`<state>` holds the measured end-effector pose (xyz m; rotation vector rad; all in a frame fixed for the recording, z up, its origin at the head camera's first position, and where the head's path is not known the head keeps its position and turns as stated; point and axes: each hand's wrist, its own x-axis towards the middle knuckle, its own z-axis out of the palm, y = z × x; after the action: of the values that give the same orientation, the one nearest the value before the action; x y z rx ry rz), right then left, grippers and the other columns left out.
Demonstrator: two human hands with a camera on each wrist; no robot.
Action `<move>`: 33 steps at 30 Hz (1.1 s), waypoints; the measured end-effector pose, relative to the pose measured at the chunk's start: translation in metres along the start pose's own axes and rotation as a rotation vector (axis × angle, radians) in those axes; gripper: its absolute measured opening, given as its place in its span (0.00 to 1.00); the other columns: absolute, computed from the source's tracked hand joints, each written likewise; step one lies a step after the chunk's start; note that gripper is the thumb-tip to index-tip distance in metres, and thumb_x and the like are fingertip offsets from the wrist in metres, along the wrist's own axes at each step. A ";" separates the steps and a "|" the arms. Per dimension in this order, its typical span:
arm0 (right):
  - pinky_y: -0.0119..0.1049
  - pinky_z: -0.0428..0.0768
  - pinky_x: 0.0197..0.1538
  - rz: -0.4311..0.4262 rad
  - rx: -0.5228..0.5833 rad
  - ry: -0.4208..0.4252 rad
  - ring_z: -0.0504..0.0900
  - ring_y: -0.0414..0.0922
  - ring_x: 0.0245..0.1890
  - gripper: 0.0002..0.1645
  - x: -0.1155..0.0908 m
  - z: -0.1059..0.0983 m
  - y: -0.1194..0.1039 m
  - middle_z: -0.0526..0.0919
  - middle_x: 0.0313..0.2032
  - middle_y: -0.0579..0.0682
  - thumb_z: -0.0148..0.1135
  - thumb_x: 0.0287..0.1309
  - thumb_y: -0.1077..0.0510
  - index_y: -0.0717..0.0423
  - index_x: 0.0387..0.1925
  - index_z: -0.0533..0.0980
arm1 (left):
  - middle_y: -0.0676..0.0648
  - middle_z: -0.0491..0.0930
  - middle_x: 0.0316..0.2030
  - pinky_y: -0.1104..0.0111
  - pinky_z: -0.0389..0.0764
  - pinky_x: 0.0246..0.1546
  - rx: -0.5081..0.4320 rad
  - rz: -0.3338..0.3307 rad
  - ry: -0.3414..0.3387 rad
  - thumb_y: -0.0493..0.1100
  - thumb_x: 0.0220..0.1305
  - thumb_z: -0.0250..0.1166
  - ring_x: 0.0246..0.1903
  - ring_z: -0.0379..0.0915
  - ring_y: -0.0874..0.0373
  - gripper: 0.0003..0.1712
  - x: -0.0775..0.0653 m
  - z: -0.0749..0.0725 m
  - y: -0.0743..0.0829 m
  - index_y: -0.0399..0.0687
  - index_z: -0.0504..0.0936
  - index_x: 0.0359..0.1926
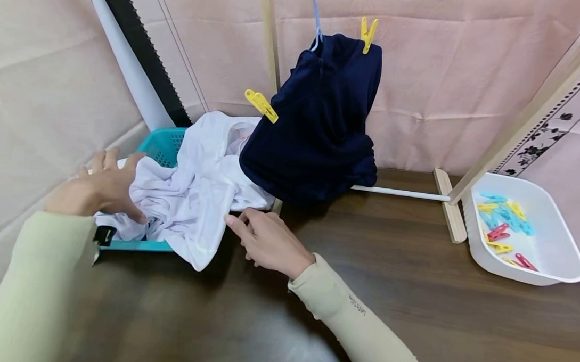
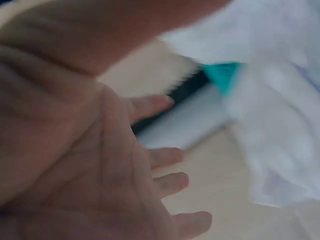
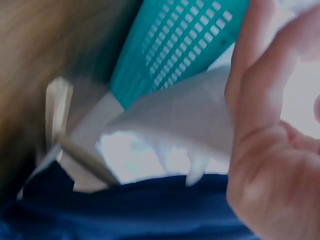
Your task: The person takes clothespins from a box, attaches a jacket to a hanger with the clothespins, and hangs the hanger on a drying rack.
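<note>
Left hand [image 1: 100,185]: grip apart, fingers spread, over the left side of the teal basket [image 1: 158,142], next to the white garment [image 1: 193,193]. White garment is heaped in the basket, spilling over its front and right edges. Right hand [image 1: 271,241]: index finger at the garment's right edge; can't tell whether that grip pinches it. Navy garment [image 1: 320,129] hangs just right of the white one, yellow clothespins [image 1: 261,106] on it. White tub [image 1: 558,246] with loose colored pegs [image 1: 505,211] sits far right on the desk [image 1: 410,313].
</note>
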<state>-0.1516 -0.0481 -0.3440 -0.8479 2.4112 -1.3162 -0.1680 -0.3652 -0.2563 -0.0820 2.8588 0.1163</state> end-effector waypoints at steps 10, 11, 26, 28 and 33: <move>0.26 0.78 0.32 0.029 0.061 0.153 0.80 0.32 0.18 0.20 0.017 0.025 -0.012 0.83 0.24 0.43 0.63 0.69 0.48 0.56 0.53 0.74 | 0.14 0.38 0.67 0.28 0.76 0.42 0.036 -0.175 -0.070 0.38 0.45 0.77 0.58 0.47 0.13 0.67 0.025 0.026 -0.025 0.43 0.43 0.78; 0.26 0.78 0.32 0.029 0.066 0.159 0.80 0.32 0.18 0.19 0.018 0.028 -0.013 0.82 0.24 0.43 0.64 0.69 0.48 0.56 0.52 0.74 | 0.13 0.42 0.63 0.30 0.78 0.39 0.034 -0.164 -0.034 0.35 0.49 0.72 0.56 0.49 0.14 0.60 0.027 0.028 -0.026 0.42 0.45 0.77; 0.23 0.75 0.35 -0.183 0.213 0.163 0.78 0.33 0.31 0.14 0.032 0.025 -0.011 0.83 0.40 0.53 0.49 0.74 0.63 0.61 0.57 0.70 | 0.20 0.72 0.46 0.32 0.78 0.39 0.232 0.032 0.308 0.28 0.64 0.56 0.43 0.71 0.22 0.19 0.044 0.033 -0.051 0.31 0.78 0.55; 0.25 0.75 0.39 -0.240 0.170 0.173 0.78 0.36 0.33 0.13 0.032 0.021 -0.011 0.81 0.39 0.54 0.47 0.76 0.62 0.60 0.57 0.70 | 0.20 0.71 0.47 0.30 0.76 0.41 0.187 0.021 0.362 0.28 0.61 0.58 0.44 0.69 0.22 0.20 0.042 0.033 -0.056 0.29 0.77 0.55; 0.35 0.79 0.59 -0.399 0.016 0.213 0.81 0.46 0.51 0.19 0.031 0.007 -0.014 0.82 0.51 0.58 0.44 0.78 0.64 0.63 0.64 0.71 | 0.20 0.68 0.50 0.30 0.69 0.47 0.052 0.002 0.572 0.25 0.58 0.56 0.48 0.61 0.21 0.24 0.034 0.023 -0.062 0.28 0.69 0.58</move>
<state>-0.1678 -0.0768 -0.3350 -1.2956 2.4675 -1.6376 -0.1903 -0.4262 -0.2922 -0.1182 3.4304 0.0186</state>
